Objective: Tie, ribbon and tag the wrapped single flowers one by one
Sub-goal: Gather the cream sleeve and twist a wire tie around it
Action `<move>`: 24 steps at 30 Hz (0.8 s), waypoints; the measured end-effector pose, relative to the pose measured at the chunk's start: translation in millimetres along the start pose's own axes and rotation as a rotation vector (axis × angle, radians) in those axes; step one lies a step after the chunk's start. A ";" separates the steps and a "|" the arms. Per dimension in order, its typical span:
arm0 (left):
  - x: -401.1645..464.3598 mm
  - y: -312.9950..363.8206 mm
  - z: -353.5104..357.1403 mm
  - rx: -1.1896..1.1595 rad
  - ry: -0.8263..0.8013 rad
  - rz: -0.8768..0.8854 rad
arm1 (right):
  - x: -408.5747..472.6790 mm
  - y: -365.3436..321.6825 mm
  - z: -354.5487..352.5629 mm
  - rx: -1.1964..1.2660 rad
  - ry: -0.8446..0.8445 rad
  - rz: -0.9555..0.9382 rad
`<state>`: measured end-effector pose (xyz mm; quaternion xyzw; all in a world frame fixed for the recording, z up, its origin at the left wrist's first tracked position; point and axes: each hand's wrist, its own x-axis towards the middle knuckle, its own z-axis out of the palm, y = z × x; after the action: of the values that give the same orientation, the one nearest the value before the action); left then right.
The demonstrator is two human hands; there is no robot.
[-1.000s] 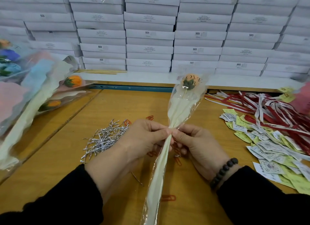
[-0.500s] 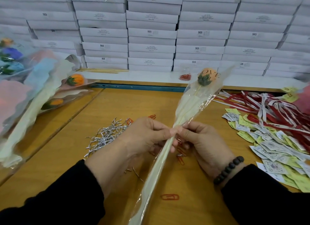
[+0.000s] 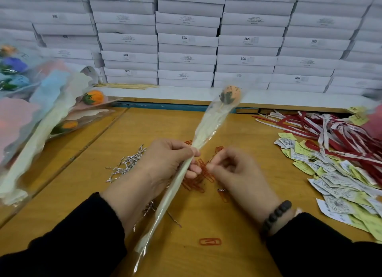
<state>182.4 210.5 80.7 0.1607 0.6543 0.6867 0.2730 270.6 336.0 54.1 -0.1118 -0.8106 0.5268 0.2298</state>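
A single orange flower in a clear and cream wrap slants up to the right over the wooden table. My left hand grips the wrap at its narrow neck. To the right, my right hand is off the wrap, with curled fingers pinching a clip in the pile of red paper clips; the hand is a little blurred. Silver twist ties lie left of my left hand. Red and white ribbons and paper tags lie at the right.
More wrapped flowers are heaped at the left edge. Stacked white boxes form a wall along the back. One loose red clip lies near the front, between my forearms. Thin wooden sticks lie at the boxes' foot.
My right hand has let go of the wrap's neck and dropped to the red paper clips. The flower has tilted further right, held by my left hand alone.
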 end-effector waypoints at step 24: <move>9.0 -10.3 4.0 -0.109 0.168 0.131 | 1.9 -3.4 -8.3 -0.517 -0.033 -0.071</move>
<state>179.3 219.0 69.6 0.1299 0.6246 0.7488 0.1799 273.3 342.0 60.5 -0.1295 -0.9254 0.2955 0.1987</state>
